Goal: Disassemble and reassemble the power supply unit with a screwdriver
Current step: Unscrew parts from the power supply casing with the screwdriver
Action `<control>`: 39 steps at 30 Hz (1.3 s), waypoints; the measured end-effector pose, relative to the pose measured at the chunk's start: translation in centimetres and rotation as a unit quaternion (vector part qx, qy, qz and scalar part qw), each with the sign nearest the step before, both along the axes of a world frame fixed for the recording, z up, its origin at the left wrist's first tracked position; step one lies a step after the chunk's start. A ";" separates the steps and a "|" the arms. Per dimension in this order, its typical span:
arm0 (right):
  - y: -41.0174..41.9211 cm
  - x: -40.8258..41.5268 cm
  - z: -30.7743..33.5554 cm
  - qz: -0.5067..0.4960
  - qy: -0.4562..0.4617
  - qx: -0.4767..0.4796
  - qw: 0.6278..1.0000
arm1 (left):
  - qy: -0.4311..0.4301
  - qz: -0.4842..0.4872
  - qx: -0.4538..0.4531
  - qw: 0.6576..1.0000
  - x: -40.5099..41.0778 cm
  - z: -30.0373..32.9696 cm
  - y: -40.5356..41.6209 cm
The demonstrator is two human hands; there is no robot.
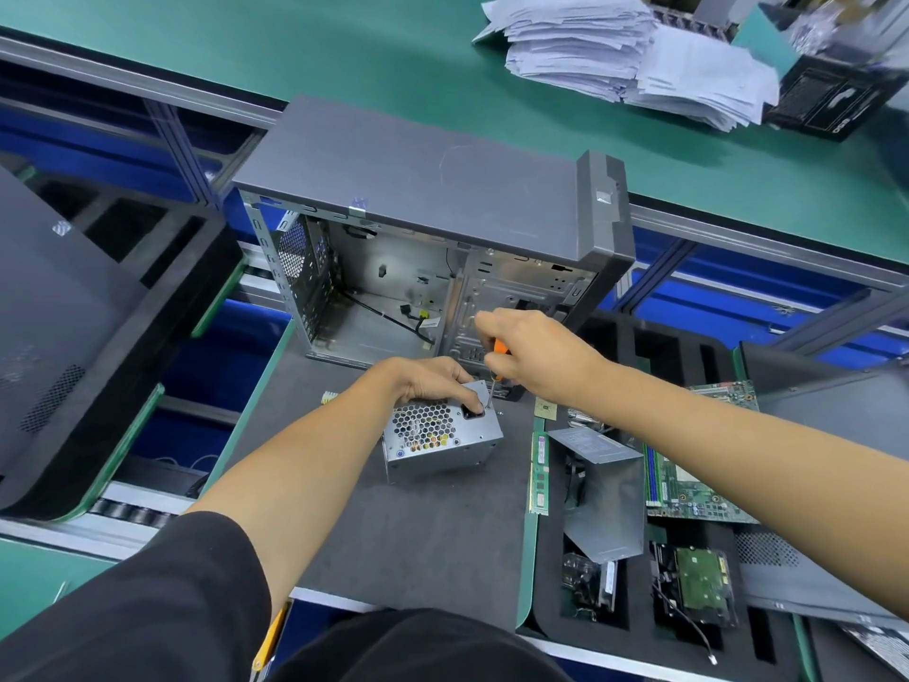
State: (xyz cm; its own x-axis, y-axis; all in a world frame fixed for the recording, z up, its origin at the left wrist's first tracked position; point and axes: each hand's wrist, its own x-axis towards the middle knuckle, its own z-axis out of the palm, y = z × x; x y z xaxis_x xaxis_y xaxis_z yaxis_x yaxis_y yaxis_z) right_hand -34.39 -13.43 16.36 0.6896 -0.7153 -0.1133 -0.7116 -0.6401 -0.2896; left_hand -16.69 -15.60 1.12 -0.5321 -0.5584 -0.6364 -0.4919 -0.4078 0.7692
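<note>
Two hands at work on the PSU point(440, 433), which sits on the grey bench point(418, 534) before the open case point(433, 248).
Left hand point(433, 383) holds the PSU's top edge, grip curled over it. Right hand point(533, 351) pinches an orange-handled screwdriver point(496, 366), tip at the PSU's upper right corner. Just right, a foam tray point(551, 617) holds a RAM stick point(539, 475), metal cover point(600, 494), motherboard point(698, 479) and hard drive point(698, 583). Paper stacks point(629, 56) lie far behind.
</note>
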 end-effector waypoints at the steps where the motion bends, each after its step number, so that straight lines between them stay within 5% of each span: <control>1: -0.1 0.0 0.1 0.009 0.004 0.011 1.000 | -0.003 -0.001 0.005 1.000 0.0 0.0 0.0; 7: -1.3 -0.5 1.0 0.048 0.022 0.093 0.994 | -0.011 0.005 0.019 1.000 -0.2 0.1 -0.2; 24: -0.3 -1.8 -0.9 -0.132 -0.097 0.045 0.985 | -0.002 -0.004 -0.003 1.000 -0.3 -0.4 -0.3; 39: 0.3 -0.9 -0.4 -0.089 -0.079 0.012 0.993 | 0.010 0.000 0.026 1.000 -0.1 -0.8 -0.6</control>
State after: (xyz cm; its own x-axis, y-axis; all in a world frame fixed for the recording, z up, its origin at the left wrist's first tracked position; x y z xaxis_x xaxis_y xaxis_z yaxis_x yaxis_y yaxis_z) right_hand -35.28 -13.13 15.98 0.5627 -0.8260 -0.0333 -0.7578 -0.4993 -0.4200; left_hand -16.78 -16.20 0.34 -0.5449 -0.5246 -0.6541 -0.4761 -0.4486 0.7564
